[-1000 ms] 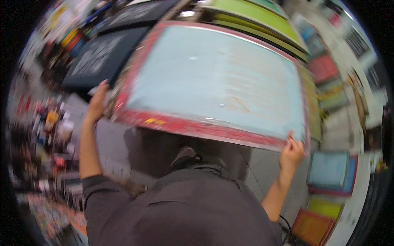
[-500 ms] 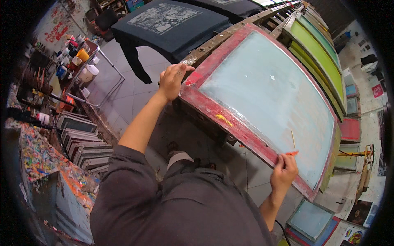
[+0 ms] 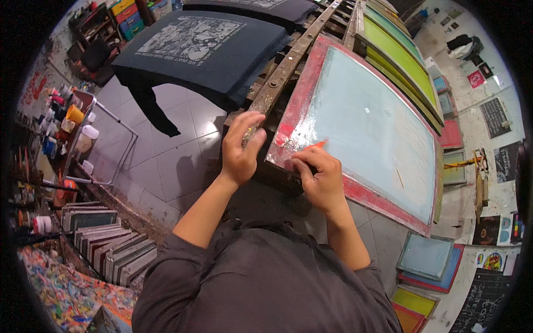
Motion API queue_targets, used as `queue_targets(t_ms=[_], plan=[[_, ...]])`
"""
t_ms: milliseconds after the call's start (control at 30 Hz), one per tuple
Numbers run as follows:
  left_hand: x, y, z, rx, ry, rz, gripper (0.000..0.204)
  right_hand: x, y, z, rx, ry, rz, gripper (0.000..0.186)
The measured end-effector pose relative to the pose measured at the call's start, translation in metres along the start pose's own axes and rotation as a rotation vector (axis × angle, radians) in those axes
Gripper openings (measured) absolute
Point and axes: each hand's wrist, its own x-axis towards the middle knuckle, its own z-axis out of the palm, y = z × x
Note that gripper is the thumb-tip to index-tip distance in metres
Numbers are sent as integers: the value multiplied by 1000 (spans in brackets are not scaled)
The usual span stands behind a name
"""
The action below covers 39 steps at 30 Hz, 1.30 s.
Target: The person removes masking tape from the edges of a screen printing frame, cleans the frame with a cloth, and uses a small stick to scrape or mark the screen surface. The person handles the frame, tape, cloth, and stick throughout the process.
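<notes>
A screen-printing frame (image 3: 363, 194) with red edges and pale blue mesh (image 3: 377, 127) lies tilted in front of me. My right hand (image 3: 322, 177) is over its near left corner, fingers pinched on a small orange piece (image 3: 318, 145), whose exact kind I cannot make out. Just left of that corner, my left hand (image 3: 241, 149) is raised beside the metal rail (image 3: 272, 83), fingers apart and holding nothing. A thin yellowish stick (image 3: 400, 178) rests on the mesh toward the right end. Wet-looking shine covers the mesh near the left corner.
Beyond the rail, a dark printed shirt (image 3: 222, 72) is spread on a board, one sleeve hanging. More screens with green mesh (image 3: 397, 53) stand behind mine. Paint containers (image 3: 75, 115) crowd a stand at left, above stacked frames (image 3: 116, 244). Other screens (image 3: 425, 255) lean at lower right.
My right hand has moved left along the frame to its near left corner, carrying the orange piece. My left hand has let go of that corner. The whole view has shifted.
</notes>
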Motion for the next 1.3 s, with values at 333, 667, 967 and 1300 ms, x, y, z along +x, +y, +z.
queue_targets(t_ms=[333,667,967,1300], plan=[[-9,45,-10,-308,-291,-67,22,7,-30,-2,352,-4,-105,17],[8,-31,-33,352,-38,-54,23,-55,85,-167,-560,629,556,28],[0,-17,-31,544,-112,108,39,-107,152,-217,-768,418,871,27],[-11,-8,-26,420,96,131,39,-92,162,-217,-755,461,754,30]])
